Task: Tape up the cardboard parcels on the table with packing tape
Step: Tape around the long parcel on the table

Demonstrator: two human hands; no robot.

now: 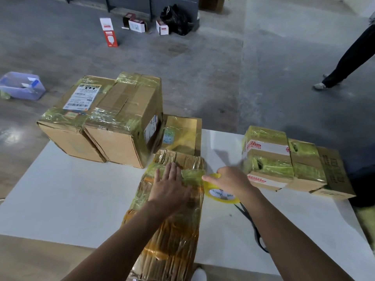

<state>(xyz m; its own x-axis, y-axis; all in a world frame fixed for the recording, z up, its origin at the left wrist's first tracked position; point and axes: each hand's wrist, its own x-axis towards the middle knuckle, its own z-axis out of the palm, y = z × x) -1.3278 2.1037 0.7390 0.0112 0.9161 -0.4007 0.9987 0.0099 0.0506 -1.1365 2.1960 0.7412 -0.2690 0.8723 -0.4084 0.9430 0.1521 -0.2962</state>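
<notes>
Grey concrete floor, scuffed and patchy, runs behind one smooth white table that carries seven cardboard parcels. Two big cartons stand side by side at the far left: a labelled carton with a white shipping sticker on top, and a taller carton touching it, both banded in crinkled, glossy yellowish tape. One flat box with a shiny taped top sits just behind the long parcel, which lies lengthwise in the middle of the table, its ribbed, creased cardboard wrapped in wrinkled clear and orange tape. Three smaller boxes stand packed together at the right, heavily wrapped in greenish tape, one with a red-and-white strip. The left hand lies flat on the long parcel, fingers straight and spread over a tape band. The right hand curls round the single tape roll, a yellow ring with a printed white core, at the parcel's right edge on the table. One dark, thin object under the right forearm looks like scissors, though it is mostly hidden. On the floor are four small printed cartons, one black bag, one translucent plastic tub and a person's dark-trousered leg.
</notes>
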